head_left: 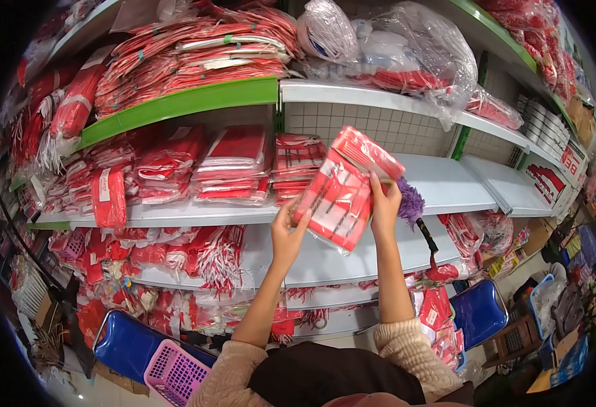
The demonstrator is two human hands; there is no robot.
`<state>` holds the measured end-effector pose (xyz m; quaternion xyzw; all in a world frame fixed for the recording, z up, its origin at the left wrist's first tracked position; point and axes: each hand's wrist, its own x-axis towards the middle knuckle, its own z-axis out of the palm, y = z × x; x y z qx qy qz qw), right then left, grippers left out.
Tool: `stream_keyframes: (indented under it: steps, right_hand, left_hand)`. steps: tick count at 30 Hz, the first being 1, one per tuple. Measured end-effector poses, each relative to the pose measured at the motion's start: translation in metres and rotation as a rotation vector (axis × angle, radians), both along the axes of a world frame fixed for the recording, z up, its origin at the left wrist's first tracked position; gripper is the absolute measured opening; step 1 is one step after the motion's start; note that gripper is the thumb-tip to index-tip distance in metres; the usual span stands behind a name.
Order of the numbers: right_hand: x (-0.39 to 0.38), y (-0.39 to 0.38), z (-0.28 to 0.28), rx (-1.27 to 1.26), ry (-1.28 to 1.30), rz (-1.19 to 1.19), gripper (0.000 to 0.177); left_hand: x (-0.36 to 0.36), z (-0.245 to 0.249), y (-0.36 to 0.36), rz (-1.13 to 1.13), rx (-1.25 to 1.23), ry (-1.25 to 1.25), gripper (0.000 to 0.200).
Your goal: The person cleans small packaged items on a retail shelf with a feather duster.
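Gripping bagged red-and-white packet (337,202) with left hand (289,234) and right hand (385,207); could slip, being slick plastic under light pinch.

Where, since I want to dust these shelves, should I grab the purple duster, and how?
By the black handle, coming from the open front of the shelf and closing the fingers around it. The handle is slim and appears to stick out past the shelf's front edge, while the purple head is bushy and likely gives a poorer grip.
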<state>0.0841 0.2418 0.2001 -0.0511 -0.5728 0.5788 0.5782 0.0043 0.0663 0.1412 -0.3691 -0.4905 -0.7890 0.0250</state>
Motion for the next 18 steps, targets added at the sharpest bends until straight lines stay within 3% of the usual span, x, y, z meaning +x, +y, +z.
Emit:
stream_keyframes:
  steps: [2,4,8,12,13,16,18]
  right_hand:
    - [-0.031,0.019,0.01,-0.034,-0.136,0.124,0.017]
    - [-0.063,0.025,0.03,-0.125,-0.1,0.319,0.02]
    - [-0.123,0.057,0.05,-0.152,-0.355,0.379,0.025]
    - [-0.148,0.064,0.071,-0.205,-0.372,0.561,0.029]
    - [-0.153,0.064,0.074,-0.223,-0.438,0.586,0.03]
    - [-0.178,0.08,0.059,-0.069,-0.661,0.659,0.034]
    - [-0.178,0.077,0.053,0.087,-0.723,0.475,0.045]
  left_hand:
    - [-0.007,0.022,-0.004,0.122,0.023,0.076,0.039]
    - [-0.018,0.043,-0.012,0.194,-0.021,0.116,0.036]
    - [-0.065,0.067,-0.011,0.436,-0.351,0.345,0.036]
    - [-0.083,0.09,-0.008,0.393,-0.325,0.417,0.039]
    - [-0.083,0.092,-0.01,0.373,-0.426,0.369,0.045]
    - [-0.088,0.08,-0.006,0.612,-0.633,0.54,0.051]
    - [-0.096,0.062,-0.001,0.601,-0.681,0.561,0.054]
